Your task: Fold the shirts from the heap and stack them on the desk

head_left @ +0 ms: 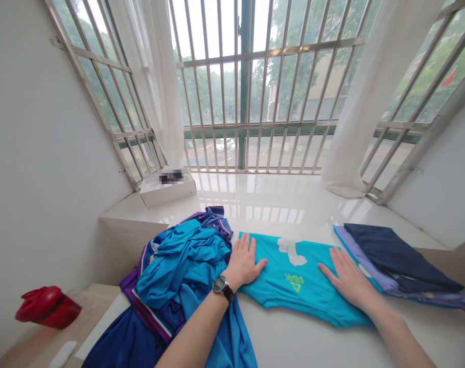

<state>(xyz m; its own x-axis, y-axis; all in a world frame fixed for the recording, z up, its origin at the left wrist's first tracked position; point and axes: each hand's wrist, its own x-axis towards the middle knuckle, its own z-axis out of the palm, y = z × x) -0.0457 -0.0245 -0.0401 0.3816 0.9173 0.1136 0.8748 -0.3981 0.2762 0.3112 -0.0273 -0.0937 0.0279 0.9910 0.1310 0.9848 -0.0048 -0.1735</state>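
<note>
A bright blue shirt with a white patch and a yellow-green "PEAK" print lies folded lengthwise on the white table. My left hand rests flat on its left end, fingers spread, with a watch on the wrist. On its right end lies my right hand, flat with the thumb out. Left of my left hand is a rumpled heap of blue and purple clothes, some with striped collars. A stack of folded clothes, dark navy on top, sits just right of my right hand.
Behind the table runs a glossy white window sill below barred windows. A white box stands on the sill at the left. White curtains hang on both sides. A red lidded object stands low at the left.
</note>
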